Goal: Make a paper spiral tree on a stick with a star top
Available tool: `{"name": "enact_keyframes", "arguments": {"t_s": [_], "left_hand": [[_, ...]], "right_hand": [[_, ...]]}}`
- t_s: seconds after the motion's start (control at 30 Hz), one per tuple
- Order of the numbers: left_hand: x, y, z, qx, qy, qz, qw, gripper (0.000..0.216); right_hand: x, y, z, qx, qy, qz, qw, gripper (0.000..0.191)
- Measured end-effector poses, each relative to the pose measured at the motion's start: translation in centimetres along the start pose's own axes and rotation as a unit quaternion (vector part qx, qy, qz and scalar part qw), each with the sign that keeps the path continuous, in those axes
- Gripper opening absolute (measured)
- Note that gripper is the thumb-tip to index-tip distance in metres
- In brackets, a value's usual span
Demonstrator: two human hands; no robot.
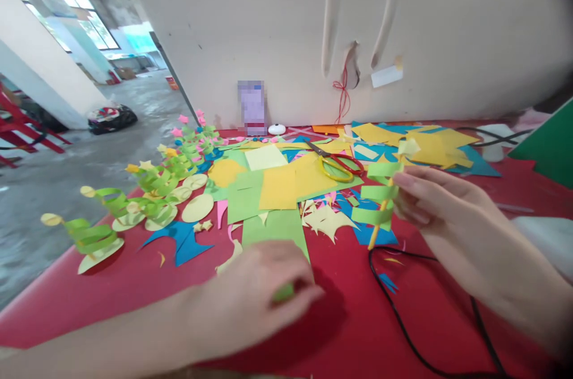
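Observation:
My right hand (441,203) is closed on a small paper tree (380,191), green spiral strips on a yellow stick with a pale yellow star on top, held upright above the red table (349,319). My left hand (257,295) reaches low over the table with its fingers pinched on a small green paper piece (283,292), just below a green sheet (275,230). The left hand is blurred by motion.
Several finished paper trees (96,239) stand along the table's left edge. Green, yellow and blue paper sheets (277,185) and scraps cover the middle. Scissors (335,165) with red and yellow handles lie behind. A black cable (403,313) loops at the front right. A white wall rises behind.

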State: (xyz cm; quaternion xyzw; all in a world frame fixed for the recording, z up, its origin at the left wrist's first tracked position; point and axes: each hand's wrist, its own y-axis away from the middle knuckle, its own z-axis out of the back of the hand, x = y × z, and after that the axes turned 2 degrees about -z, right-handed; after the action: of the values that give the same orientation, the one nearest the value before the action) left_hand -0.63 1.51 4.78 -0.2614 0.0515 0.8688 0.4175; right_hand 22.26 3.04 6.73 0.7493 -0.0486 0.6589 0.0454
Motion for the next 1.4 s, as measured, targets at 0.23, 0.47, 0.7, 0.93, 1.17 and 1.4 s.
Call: {"name": "enact_keyframes", "arguments": {"t_s": [0.23,0.47,0.7,0.93,1.17,1.4], "left_hand": [[10.2,3.9,5.2,-0.070,-0.234,0.254,0.936,0.030],[12.0,5.5,5.1,-0.042,-0.244,0.282,0.927,0.028],[11.4,5.7,5.3,-0.038,-0.268,0.328,0.905,0.033],[11.7,5.9,5.4,-0.064,-0.268,0.325,0.905,0.028],[9.0,5.2,5.2,-0.199,-0.309,0.237,0.899,0.027],[2.1,1.5,0.7,-0.149,-0.273,-0.079,0.947,0.018]], "right_hand": [[-0.2,0.3,-0.4,0.005,0.003,-0.014,1.000,0.018],[-0.4,0.4,-0.2,0.010,-0.006,-0.019,1.000,0.016],[-0.3,0.2,0.0,0.010,-0.007,-0.009,1.000,0.017],[-0.8,-0.1,0.3,0.006,-0.002,-0.010,1.000,0.009],[-0.5,-0.4,0.6,0.007,-0.007,-0.008,1.000,0.013],[0.2,-0.5,0.5,0.015,-0.045,0.000,0.999,0.008]]}}
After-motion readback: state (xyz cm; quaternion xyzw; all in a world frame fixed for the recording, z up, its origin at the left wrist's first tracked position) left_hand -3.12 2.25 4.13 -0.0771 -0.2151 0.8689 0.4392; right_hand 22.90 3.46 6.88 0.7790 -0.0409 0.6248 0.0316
